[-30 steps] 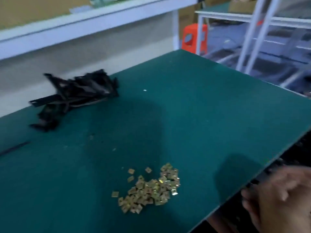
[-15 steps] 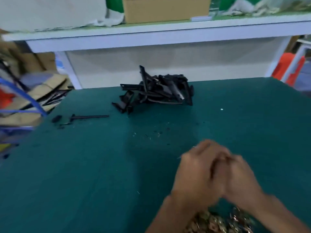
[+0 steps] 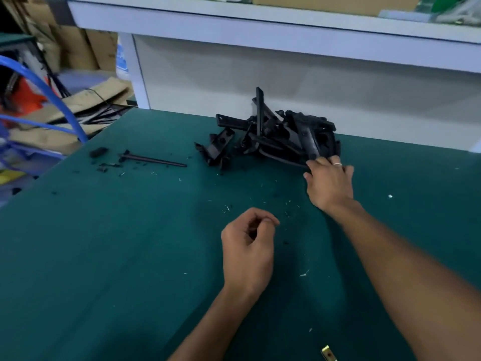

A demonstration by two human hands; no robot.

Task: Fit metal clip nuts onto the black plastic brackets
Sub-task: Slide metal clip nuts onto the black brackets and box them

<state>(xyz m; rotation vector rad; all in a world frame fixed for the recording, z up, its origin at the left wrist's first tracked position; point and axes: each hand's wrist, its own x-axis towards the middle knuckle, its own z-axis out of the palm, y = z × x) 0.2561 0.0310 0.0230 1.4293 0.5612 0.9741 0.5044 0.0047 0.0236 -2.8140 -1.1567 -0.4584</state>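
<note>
A pile of black plastic brackets [image 3: 281, 136] lies at the far edge of the green table [image 3: 117, 243]. My right hand [image 3: 329, 182], with a ring on one finger, reaches out and its fingertips touch the pile's near right edge. My left hand [image 3: 247, 246] hovers mid-table, nearer to me, with its fingers curled and the thumb pressed against the forefinger; nothing shows between them. One gold metal clip nut [image 3: 328, 354] lies at the bottom edge of the view.
A loose black rod [image 3: 153, 160] and a small black piece [image 3: 98, 152] lie left of the pile among plastic crumbs. A white shelf [image 3: 260, 29] runs behind the table. Cardboard and blue tubing [image 3: 52, 97] crowd the left.
My hands have parted: the right has reached forward to the bracket pile, the left stays back, curled. The view has tilted up, and the heap of clip nuts has dropped out of sight.
</note>
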